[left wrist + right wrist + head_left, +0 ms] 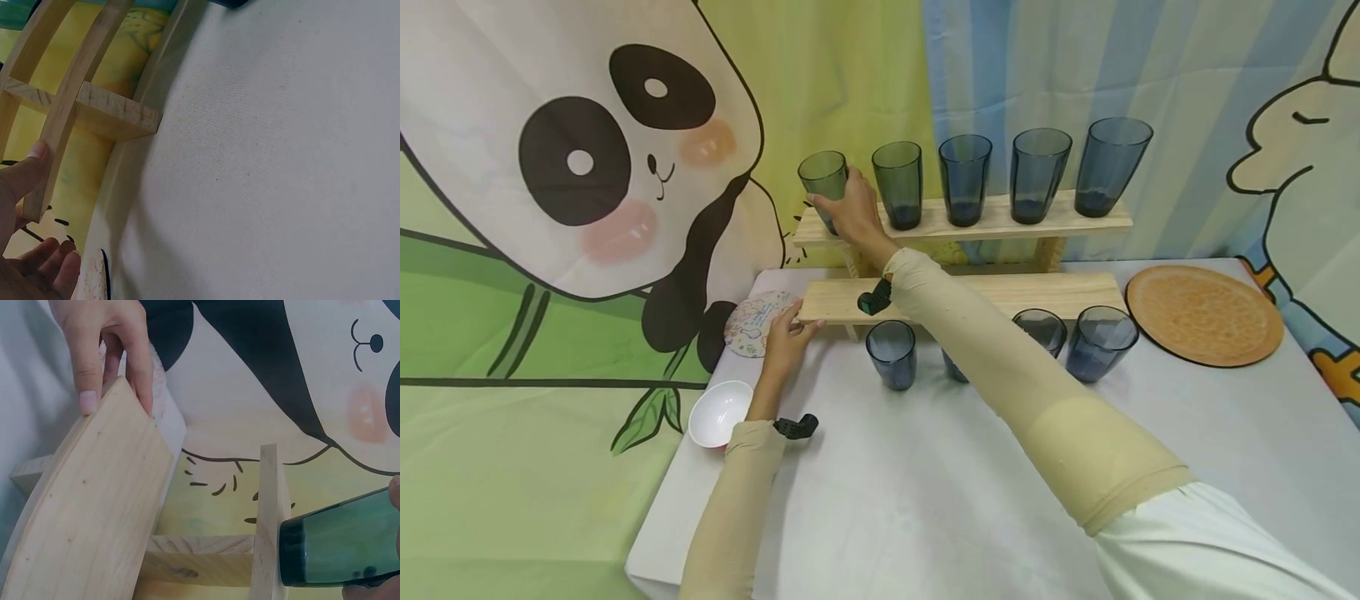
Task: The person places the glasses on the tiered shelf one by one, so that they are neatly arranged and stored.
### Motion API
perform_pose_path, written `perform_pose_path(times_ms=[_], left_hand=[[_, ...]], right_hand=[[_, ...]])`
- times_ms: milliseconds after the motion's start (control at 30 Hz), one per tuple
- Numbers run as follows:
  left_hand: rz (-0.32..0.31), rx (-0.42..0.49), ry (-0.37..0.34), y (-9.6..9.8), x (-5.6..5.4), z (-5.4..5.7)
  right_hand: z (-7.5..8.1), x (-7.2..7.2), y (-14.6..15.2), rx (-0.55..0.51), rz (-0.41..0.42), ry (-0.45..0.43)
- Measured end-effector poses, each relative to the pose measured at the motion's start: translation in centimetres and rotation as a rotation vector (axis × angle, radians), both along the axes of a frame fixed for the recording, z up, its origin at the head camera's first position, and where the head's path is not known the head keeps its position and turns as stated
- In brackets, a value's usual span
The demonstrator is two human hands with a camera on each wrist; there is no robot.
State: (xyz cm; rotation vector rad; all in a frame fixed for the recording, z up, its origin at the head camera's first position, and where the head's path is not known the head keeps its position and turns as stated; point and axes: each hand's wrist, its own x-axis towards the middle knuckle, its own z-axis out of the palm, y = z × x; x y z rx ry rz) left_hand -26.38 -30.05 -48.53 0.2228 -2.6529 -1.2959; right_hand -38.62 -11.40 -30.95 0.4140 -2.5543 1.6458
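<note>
My right hand (857,213) grips a tinted drinking glass (822,172) at the left end of the upper board (932,218) of a two-tier wooden shelf. In the right wrist view this glass (331,540) has its dark base against the board, with fingertips on its side. The left hand (784,348) pinches the left end of the lower board (835,302), thumb at the front edge. Seen from the left wrist, the thumb (31,165) lies on that board's edge while the other fingers are loosely bent beneath its end. Several matching glasses (965,179) stand in a row along the upper board.
In front of the shelf, more glasses (892,357) stand on the white-covered table (880,483), one partly hidden by my right sleeve. A round brown board (1205,315) lies at right. To the left are a patterned round mat (748,327) and a white bowl (718,414). Printed curtains hang behind.
</note>
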Motion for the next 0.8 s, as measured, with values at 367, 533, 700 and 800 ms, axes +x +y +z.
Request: perform_pose_path(times_ms=[367, 533, 700, 800], left_hand=[[0.011, -0.001, -0.009, 0.0, -0.1, 0.1], [0.005, -0.006, -0.011, -0.1, -0.1, 0.0], [-0.007, -0.017, -0.008, -0.1, -0.2, 0.0], [-0.006, -0.02, -0.013, -0.1, -0.2, -0.1]], right_hand=[[-0.2, -0.2, 0.1, 0.04, -0.005, -0.002], [-0.6, 0.0, 0.3, 0.094, 0.022, 0.002], [-1.0, 2.0, 0.9, 0.127, 0.077, -0.004], [-1.0, 4.1, 1.5, 0.151, 0.141, 0.012]])
